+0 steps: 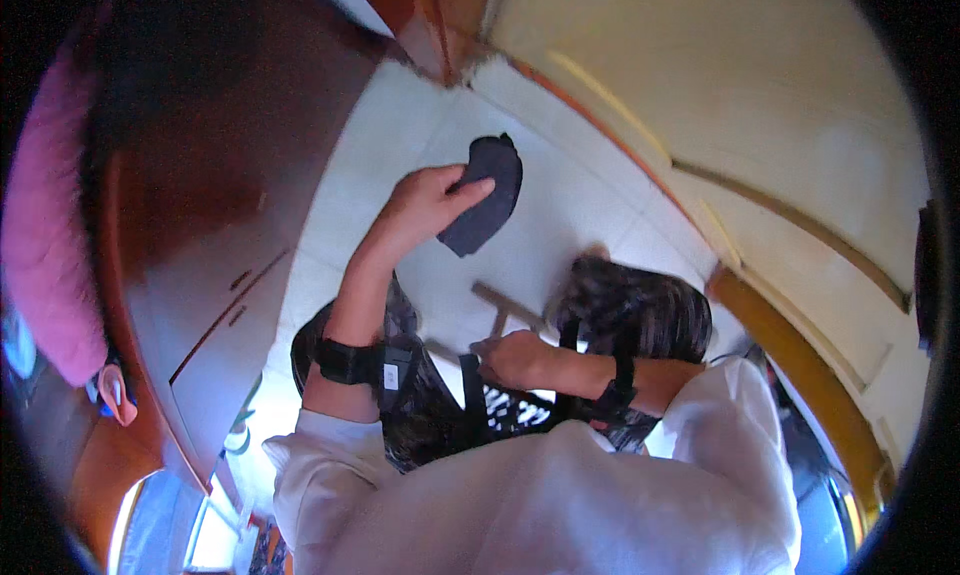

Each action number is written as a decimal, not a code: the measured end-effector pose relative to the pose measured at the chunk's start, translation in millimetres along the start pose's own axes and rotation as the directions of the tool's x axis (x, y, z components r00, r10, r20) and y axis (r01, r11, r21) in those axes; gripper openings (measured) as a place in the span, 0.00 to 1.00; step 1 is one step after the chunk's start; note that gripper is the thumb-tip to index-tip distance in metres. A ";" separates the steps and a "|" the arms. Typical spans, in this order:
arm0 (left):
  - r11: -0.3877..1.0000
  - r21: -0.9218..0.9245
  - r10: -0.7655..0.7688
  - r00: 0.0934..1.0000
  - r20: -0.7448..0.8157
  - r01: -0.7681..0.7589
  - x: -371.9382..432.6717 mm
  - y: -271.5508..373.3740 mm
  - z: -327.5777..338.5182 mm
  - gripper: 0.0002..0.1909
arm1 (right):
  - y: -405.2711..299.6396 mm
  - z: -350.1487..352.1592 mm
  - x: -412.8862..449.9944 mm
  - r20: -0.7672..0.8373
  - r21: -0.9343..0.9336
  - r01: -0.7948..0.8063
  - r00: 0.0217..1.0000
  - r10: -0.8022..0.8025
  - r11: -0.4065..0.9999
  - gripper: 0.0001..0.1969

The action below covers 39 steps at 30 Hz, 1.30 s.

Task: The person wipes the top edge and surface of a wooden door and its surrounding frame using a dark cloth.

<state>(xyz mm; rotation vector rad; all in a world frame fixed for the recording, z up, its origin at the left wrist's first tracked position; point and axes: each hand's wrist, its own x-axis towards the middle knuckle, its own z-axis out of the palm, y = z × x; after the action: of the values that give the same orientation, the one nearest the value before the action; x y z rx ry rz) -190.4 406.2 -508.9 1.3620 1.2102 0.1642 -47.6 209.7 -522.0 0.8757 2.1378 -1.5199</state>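
Note:
My left hand is stretched out over the floor, its thumb on top of a folded dark cloth piece that looks like a sock. The cloth is pinched near its middle, and its rounded end points away from me. Close to my lap, my right hand is curled, next to a black strap. Whether that hand grips anything cannot be made out. Each forearm wears a black band, the left one bearing a small white label. Dark patterned trousers cover my legs.
Pale floor tiles lie before me. A dark glossy wooden cabinet stands left, with a pink plush item at its far side. Cream panelling with a brown strip rises on the right. A brown T-shaped bar shows between my knees.

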 end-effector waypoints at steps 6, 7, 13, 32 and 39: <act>0.969 -0.137 0.177 0.963 -0.203 -0.207 -23.7 11.3 3.5 0.19 | 3.1 -50.0 -10.9 -0.459 0.097 -0.191 0.862 0.214 0.977 0.23; 0.986 -0.066 0.135 0.964 -0.229 -0.154 -35.2 23.7 10.0 0.19 | 16.1 -47.6 -12.3 -0.506 0.161 -0.200 0.824 0.254 0.967 0.24; 0.747 -0.628 0.104 0.972 -0.212 -0.217 -128.5 31.9 65.5 0.23 | 3.3 -42.1 -87.4 -0.693 0.717 0.615 0.577 0.432 0.330 0.30; 0.774 -0.494 0.401 0.910 -0.100 -0.396 -168.6 77.2 92.3 0.34 | -67.0 -25.9 -155.0 -0.731 0.470 0.880 0.347 0.587 0.065 0.20; 0.843 -0.195 0.507 0.862 -0.030 -0.502 -108.8 117.4 75.2 0.31 | -52.5 -70.0 -172.0 -0.694 0.383 0.816 -0.054 0.718 0.432 0.20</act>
<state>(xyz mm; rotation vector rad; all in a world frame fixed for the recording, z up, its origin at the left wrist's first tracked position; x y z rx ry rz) -121.6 315.4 -373.6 1.4758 0.7650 0.6260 47.3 217.0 -354.2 3.5781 1.2247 -2.6027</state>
